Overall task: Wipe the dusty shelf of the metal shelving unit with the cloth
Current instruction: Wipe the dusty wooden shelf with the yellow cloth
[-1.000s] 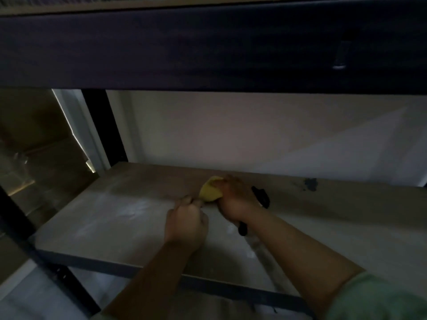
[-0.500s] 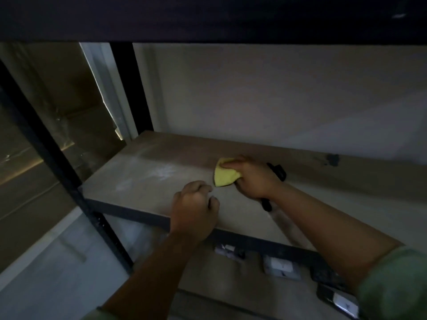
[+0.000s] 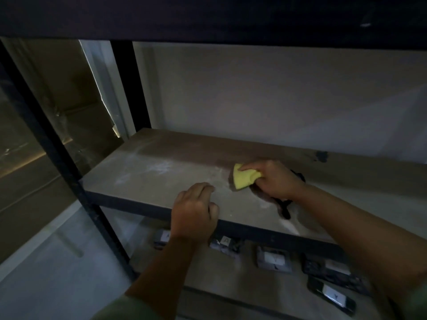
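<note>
Cloth [image 3: 245, 179], yellow and bunched, sits on the dusty shelf [image 3: 147, 174] about mid-depth, roughly halfway between front and back edges, pinched by the right hand [image 3: 275, 179]: index finger stretched over the top of the cloth, remaining fingers curled tight around its right side, palm down against the board. Left hand [image 3: 195, 212] rests at the shelf's front edge, just left of and nearer than the cloth, fingers curled into a loose fist with nothing in it, knuckles on the board, heel hanging over the dark front rail. Hands are near each other but not touching. Pale dust streaks cover the shelf's left half toward its left front corner; the band along the back edge looks darker and cleaner. Black object [image 3: 285, 205] lies under and behind the right wrist, mostly hidden, can't tell what it is. Small dark smudge [image 3: 321, 155] near the back edge, well right of the cloth. Black upright post [image 3: 57, 153] carries the left front corner. Lower shelf [image 3: 226, 273] below holds several small dark devices with white labels [image 3: 273, 259] lined along its front. Lighting dim; detail poor.
</note>
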